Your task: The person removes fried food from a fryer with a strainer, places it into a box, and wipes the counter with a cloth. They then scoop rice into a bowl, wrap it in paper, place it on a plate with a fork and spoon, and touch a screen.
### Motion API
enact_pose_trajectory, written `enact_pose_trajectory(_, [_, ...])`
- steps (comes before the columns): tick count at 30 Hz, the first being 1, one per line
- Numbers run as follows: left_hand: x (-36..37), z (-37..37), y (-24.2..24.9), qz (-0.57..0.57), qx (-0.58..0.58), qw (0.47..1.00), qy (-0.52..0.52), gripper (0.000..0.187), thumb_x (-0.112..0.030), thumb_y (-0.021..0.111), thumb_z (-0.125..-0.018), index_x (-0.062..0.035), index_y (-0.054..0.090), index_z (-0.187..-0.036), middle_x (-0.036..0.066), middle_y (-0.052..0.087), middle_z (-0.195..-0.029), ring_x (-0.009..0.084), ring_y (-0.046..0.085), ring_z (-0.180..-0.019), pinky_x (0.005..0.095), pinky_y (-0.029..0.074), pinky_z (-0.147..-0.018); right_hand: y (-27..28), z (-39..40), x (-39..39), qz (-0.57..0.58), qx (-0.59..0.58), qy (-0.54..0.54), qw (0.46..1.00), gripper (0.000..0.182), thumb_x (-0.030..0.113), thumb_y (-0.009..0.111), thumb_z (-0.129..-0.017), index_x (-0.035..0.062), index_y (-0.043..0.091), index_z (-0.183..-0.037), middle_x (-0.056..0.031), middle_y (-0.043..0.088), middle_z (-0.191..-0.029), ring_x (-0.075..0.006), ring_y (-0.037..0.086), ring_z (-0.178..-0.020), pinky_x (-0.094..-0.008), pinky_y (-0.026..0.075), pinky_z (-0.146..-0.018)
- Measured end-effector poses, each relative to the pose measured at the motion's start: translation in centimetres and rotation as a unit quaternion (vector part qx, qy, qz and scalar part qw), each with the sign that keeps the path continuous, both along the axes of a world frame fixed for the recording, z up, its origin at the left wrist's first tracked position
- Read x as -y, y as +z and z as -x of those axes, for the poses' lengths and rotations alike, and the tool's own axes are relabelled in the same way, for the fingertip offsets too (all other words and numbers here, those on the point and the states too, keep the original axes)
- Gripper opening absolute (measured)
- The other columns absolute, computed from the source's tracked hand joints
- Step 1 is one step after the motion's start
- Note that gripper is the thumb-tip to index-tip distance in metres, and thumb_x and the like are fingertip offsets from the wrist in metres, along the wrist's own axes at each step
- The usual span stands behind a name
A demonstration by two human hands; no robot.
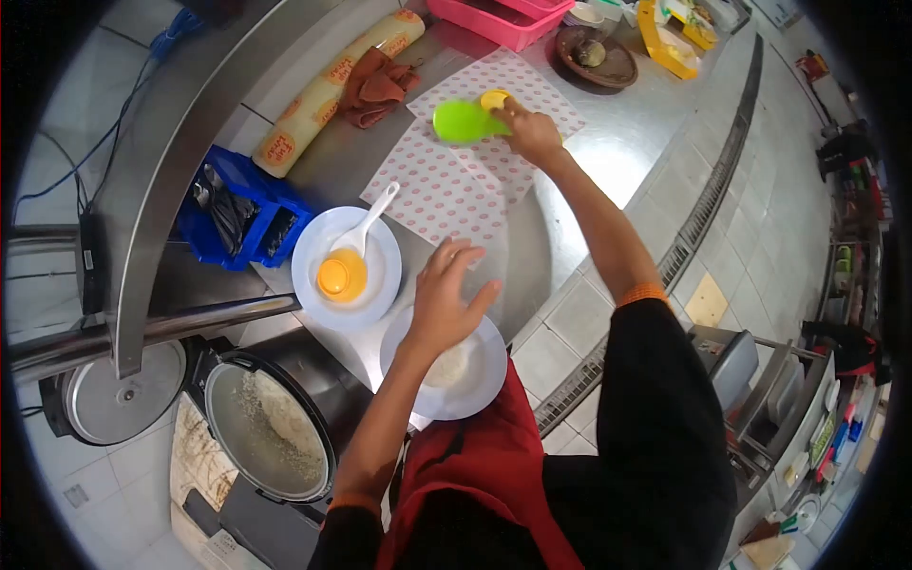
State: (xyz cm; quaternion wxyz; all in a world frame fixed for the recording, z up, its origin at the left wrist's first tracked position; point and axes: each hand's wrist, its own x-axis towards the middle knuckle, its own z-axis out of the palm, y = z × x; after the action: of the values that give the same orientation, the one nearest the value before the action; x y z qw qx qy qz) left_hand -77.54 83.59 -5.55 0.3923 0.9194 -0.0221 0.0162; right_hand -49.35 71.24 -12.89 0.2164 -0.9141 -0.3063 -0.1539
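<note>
My right hand (532, 135) is closed around a green rice paddle (460, 122), over the printed wrapping paper (446, 185). A small yellow cup (494, 100) shows right at the fingers of that hand. Fingers spread, my left hand (445, 296) hovers over a white plate (489, 380) with some rice (448, 368) on it, and partly covers it. Beside it stands another white plate (306, 249), bearing a white serving spoon (380, 204) and an orange-yellow cup (333, 276).
On the left, an open rice cooker (323, 446) holds rice, its lid (128, 388) swung back. Blue bins (249, 185) with cutlery, a cling wrap roll (332, 95) and a brown cloth (377, 87) line the wall. Farther back sit a pink tray (508, 28) and a brown mortar (613, 71).
</note>
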Motion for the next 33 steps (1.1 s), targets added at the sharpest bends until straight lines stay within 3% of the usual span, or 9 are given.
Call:
enact_pose_trajectory(1, [0.2,-1.4,-2.3,-0.124,0.009,0.992,0.004,0.050,-0.033,0.056,-0.085,-0.0057,0.045,-0.126,0.016,0.044,-0.129,0.0339,0.035,-0.129,0.0471,0.029,-0.103,-0.5,-0.5,-0.1,0.126,-0.031,0.061,0.990,0.041,0.013,0.069,-0.071,0.0094,0.056,-0.110,-0.0060,0.054,-0.112,-0.0310,0.064,-0.078,-0.0442,0.052,-0.065])
enact_pose_trajectory(4, [0.2,-4.6,-7.1,-0.277,0.003,0.960,0.049,0.055,-0.039,0.053,-0.086,-0.0073,0.043,-0.130,0.019,0.037,-0.138,0.0387,0.032,-0.129,0.0493,0.025,-0.104,-0.8,-1.5,0.2,0.111,-0.022,0.058,0.992,0.046,0.013,0.072,-0.068,0.0110,0.055,-0.111,-0.0043,0.053,-0.112,-0.0299,0.065,-0.076,-0.0430,0.053,-0.065])
enact_pose_trajectory(16, [0.0,-2.4,-7.3,-0.331,-0.053,0.941,0.045,0.063,-0.047,0.050,-0.085,-0.0014,0.044,-0.129,0.022,0.037,-0.137,0.0415,0.037,-0.124,0.0484,0.024,-0.104,-0.4,-5.2,3.7,0.177,0.005,0.084,0.980,0.053,0.014,0.074,-0.065,0.0115,0.054,-0.115,-0.0034,0.055,-0.114,-0.0309,0.065,-0.079,-0.0406,0.053,-0.067])
enact_pose_trajectory(22, [-0.9,-2.0,-6.4,-0.318,-0.053,0.946,0.035,0.061,-0.042,0.050,-0.087,0.0009,0.043,-0.129,0.025,0.038,-0.135,0.0400,0.039,-0.123,0.0480,0.027,-0.104,1.8,-3.7,4.2,-0.137,0.044,0.030,0.989,0.027,0.010,0.066,-0.076,0.0040,0.059,-0.101,-0.0078,0.062,-0.088,-0.0308,0.062,-0.077,-0.0371,0.049,-0.065])
enact_pose_trajectory(24, [-1.1,-2.1,-4.6,-0.145,-0.013,0.988,0.056,0.059,-0.039,0.051,-0.088,0.0012,0.042,-0.130,0.023,0.038,-0.135,0.0377,0.040,-0.122,0.0462,0.030,-0.103,3.4,-1.2,4.4,-0.371,-0.191,0.012,0.909,0.015,0.016,0.063,-0.083,0.0028,0.060,-0.091,-0.0055,0.057,-0.071,-0.0199,0.058,-0.064,-0.0329,0.047,-0.058])
enact_pose_trajectory(26, [-1.2,-1.7,-1.8,0.039,0.029,0.996,0.071,0.057,-0.036,0.052,-0.089,0.0015,0.040,-0.131,0.022,0.039,-0.135,0.0354,0.041,-0.122,0.0444,0.033,-0.102,5.4,4.8,5.1,-0.552,-0.502,0.057,0.664,0.023,0.031,0.057,-0.091,0.0075,0.054,-0.090,0.0019,0.044,-0.060,-0.0075,0.041,-0.046,-0.0257,0.043,-0.050])
enact_pose_trajectory(28, [-1.5,0.1,1.3,0.595,-0.104,0.788,0.115,0.055,-0.029,0.055,-0.090,0.0009,0.038,-0.133,0.018,0.041,-0.135,0.0284,0.044,-0.121,0.0398,0.037,-0.100,4.8,13.1,4.2,-0.610,-0.611,0.085,0.498,0.019,0.022,0.055,-0.091,0.0080,0.049,-0.102,0.0029,0.047,-0.060,-0.0074,0.040,-0.042,-0.0231,0.042,-0.046])
enact_pose_trajectory(31, [-4.3,5.4,1.5,0.718,-0.060,0.692,0.049,0.051,-0.025,0.060,-0.088,0.0013,0.043,-0.128,0.012,0.050,-0.126,0.0214,0.047,-0.118,0.0359,0.037,-0.101,7.0,24.8,0.8,-0.594,-0.701,0.036,0.394,0.023,0.008,0.054,-0.087,0.0065,0.053,-0.110,0.0016,0.053,-0.063,-0.0046,0.041,-0.039,-0.0206,0.039,-0.041])
enact_pose_trajectory(33, [-5.8,10.5,2.2,0.696,-0.049,0.708,0.107,0.054,-0.029,0.063,-0.086,0.0009,0.044,-0.127,0.011,0.052,-0.124,0.0220,0.048,-0.118,0.0365,0.037,-0.102,9.3,29.8,-1.7,-0.584,-0.750,0.063,0.303,0.019,0.008,0.053,-0.088,0.0060,0.052,-0.106,0.0012,0.047,-0.055,-0.0051,0.039,-0.038,-0.0218,0.036,-0.039])
